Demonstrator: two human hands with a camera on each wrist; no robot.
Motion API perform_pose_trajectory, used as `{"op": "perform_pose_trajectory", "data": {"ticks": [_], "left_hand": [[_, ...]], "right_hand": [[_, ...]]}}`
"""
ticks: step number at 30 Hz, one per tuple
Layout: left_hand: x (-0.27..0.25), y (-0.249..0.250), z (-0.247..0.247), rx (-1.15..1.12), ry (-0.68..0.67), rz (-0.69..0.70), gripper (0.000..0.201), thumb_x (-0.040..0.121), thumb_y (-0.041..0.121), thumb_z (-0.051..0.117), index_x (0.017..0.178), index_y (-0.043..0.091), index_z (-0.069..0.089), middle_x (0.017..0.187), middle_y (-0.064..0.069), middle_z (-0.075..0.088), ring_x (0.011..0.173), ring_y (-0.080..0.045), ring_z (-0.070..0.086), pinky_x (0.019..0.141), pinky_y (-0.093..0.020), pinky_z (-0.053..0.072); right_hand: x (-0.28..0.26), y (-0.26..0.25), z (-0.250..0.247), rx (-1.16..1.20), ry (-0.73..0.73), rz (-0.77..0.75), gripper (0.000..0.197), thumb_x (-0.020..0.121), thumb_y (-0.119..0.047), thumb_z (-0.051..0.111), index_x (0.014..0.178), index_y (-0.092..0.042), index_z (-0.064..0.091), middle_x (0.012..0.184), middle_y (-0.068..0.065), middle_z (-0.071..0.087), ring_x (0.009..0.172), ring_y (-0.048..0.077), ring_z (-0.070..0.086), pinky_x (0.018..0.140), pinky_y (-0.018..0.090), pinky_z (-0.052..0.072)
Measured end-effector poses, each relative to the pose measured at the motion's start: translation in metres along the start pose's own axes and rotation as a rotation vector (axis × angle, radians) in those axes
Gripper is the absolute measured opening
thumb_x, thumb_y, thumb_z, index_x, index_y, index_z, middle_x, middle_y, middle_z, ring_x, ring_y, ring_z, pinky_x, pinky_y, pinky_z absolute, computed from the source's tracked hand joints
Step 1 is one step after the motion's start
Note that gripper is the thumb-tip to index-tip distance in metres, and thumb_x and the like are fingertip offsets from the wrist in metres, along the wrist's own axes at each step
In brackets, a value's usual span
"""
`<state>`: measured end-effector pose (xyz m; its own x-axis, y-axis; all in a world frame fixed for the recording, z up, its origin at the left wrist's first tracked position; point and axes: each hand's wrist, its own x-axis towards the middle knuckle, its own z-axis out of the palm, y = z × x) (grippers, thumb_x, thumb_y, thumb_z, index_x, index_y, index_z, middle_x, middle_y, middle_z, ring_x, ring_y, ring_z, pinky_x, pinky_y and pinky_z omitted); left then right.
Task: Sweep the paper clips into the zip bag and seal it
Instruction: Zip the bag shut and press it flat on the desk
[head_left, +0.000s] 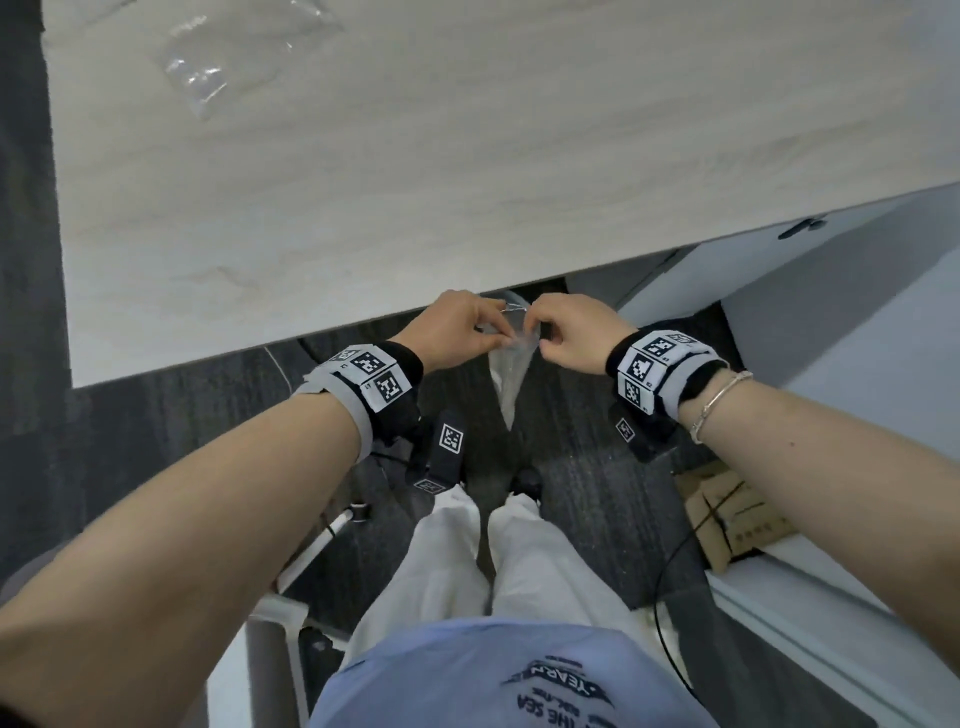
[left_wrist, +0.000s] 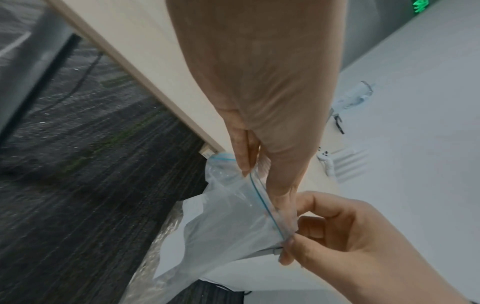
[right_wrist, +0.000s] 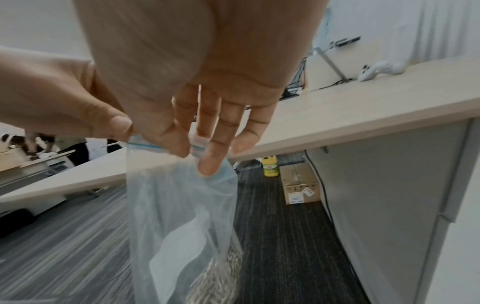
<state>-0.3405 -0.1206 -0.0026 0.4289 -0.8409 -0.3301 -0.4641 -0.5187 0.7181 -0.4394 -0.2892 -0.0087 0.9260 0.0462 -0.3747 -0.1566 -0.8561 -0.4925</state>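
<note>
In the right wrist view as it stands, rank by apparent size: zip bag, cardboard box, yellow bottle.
1. zip bag, largest by far, though it hangs closest to the camera, pinched by the right hand.
2. cardboard box on the floor under the desk.
3. yellow bottle, smallest, beside the box.

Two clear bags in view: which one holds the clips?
The zip bag pinched by both hands at the desk edge; the other bag lies flat far-left on the desk.

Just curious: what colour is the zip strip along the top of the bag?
Blue, a thin line on the clear zip bag, clearest in the left wrist view.
</note>
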Motion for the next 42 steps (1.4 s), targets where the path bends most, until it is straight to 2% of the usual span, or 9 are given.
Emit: {"op": "perform_pose_trajectory", "data": {"ticks": [6, 13, 18, 21, 26, 32, 35, 39, 42], "left_hand": [[0.014, 0.038, -0.024, 0.025, -0.021, 0.054, 0.011, 0.079, 0.02, 0.065, 0.084, 0.013, 0.072, 0.112, -0.007, 0.07, 0.1, -0.023, 0.064, 0.088, -0.04, 0.051], [0.025, 0.077, -0.063, 0.003, 0.057, 0.147, 0.018, 0.078, 0.017, 0.058, 0.065, 0.028, 0.053, 0.122, -0.001, 0.064, 0.099, -0.01, 0.058, 0.091, -0.031, 0.046], [0.024, 0.088, -0.093, -0.045, 0.122, 0.176, 0.013, 0.085, 0.026, 0.06, 0.078, 0.016, 0.057, 0.114, -0.001, 0.066, 0.085, -0.01, 0.054, 0.067, -0.019, 0.038], [0.022, 0.09, -0.108, -0.123, 0.193, 0.197, 0.036, 0.083, 0.046, 0.066, 0.093, 0.011, 0.063, 0.098, -0.005, 0.066, 0.074, -0.011, 0.05, 0.064, -0.026, 0.037], [0.023, 0.082, -0.134, -0.102, 0.285, 0.255, 0.035, 0.076, 0.035, 0.076, 0.1, 0.012, 0.068, 0.11, 0.0, 0.066, 0.099, -0.013, 0.061, 0.09, -0.034, 0.05], [0.022, 0.07, -0.154, -0.055, 0.396, 0.356, 0.01, 0.082, 0.018, 0.07, 0.087, 0.01, 0.069, 0.134, -0.007, 0.047, 0.122, -0.016, 0.049, 0.095, -0.03, 0.045], [0.02, 0.059, -0.162, -0.047, 0.32, 0.327, 0.008, 0.082, 0.016, 0.07, 0.089, 0.011, 0.068, 0.143, -0.007, 0.036, 0.131, -0.017, 0.042, 0.098, -0.028, 0.041], [0.014, 0.032, -0.166, 0.037, 0.217, 0.224, 0.006, 0.082, 0.014, 0.07, 0.088, 0.014, 0.069, 0.151, -0.007, 0.028, 0.136, -0.02, 0.037, 0.108, -0.032, 0.035], [0.009, 0.016, -0.167, 0.05, 0.225, 0.16, 0.004, 0.079, 0.011, 0.07, 0.083, 0.013, 0.069, 0.149, -0.006, 0.034, 0.133, -0.017, 0.043, 0.106, -0.027, 0.036]], "right_hand": [[-0.03, -0.011, -0.035, 0.115, 0.113, 0.166, 0.011, 0.076, -0.013, 0.061, 0.086, -0.015, 0.066, 0.084, -0.005, 0.058, 0.079, 0.015, 0.054, 0.07, 0.023, 0.037], [-0.045, -0.034, -0.088, 0.224, 0.359, 0.24, 0.012, 0.071, -0.01, 0.062, 0.076, -0.02, 0.065, 0.079, -0.008, 0.059, 0.068, 0.003, 0.051, 0.065, 0.018, 0.039], [-0.034, -0.052, -0.12, 0.293, 0.541, 0.196, 0.012, 0.07, -0.006, 0.061, 0.075, -0.015, 0.067, 0.072, -0.01, 0.058, 0.06, -0.011, 0.051, 0.057, 0.003, 0.035], [-0.026, -0.066, -0.136, 0.293, 0.635, 0.144, 0.012, 0.072, -0.006, 0.062, 0.076, -0.017, 0.066, 0.073, -0.008, 0.058, 0.059, -0.013, 0.05, 0.058, 0.004, 0.036], [-0.013, -0.083, -0.154, 0.29, 0.697, 0.073, 0.012, 0.077, -0.004, 0.062, 0.081, -0.011, 0.071, 0.075, -0.007, 0.061, 0.06, -0.014, 0.051, 0.061, 0.003, 0.036], [0.008, -0.091, -0.155, 0.346, 0.769, 0.012, 0.015, 0.077, -0.016, 0.069, 0.092, -0.019, 0.069, 0.077, -0.008, 0.064, 0.054, -0.005, 0.048, 0.058, 0.009, 0.033], [0.023, -0.082, -0.151, 0.201, 0.733, 0.005, 0.026, 0.076, -0.025, 0.073, 0.101, -0.021, 0.068, 0.101, -0.004, 0.056, 0.076, -0.012, 0.048, 0.074, 0.006, 0.034], [0.041, -0.059, -0.138, -0.085, 0.576, 0.171, 0.024, 0.076, -0.027, 0.071, 0.1, -0.025, 0.069, 0.127, 0.003, 0.044, 0.118, 0.021, 0.042, 0.098, 0.034, 0.035], [0.052, -0.057, -0.134, -0.203, 0.43, 0.216, 0.011, 0.081, -0.03, 0.066, 0.092, -0.029, 0.07, 0.142, -0.003, 0.039, 0.128, 0.024, 0.034, 0.1, 0.039, 0.027]]}}
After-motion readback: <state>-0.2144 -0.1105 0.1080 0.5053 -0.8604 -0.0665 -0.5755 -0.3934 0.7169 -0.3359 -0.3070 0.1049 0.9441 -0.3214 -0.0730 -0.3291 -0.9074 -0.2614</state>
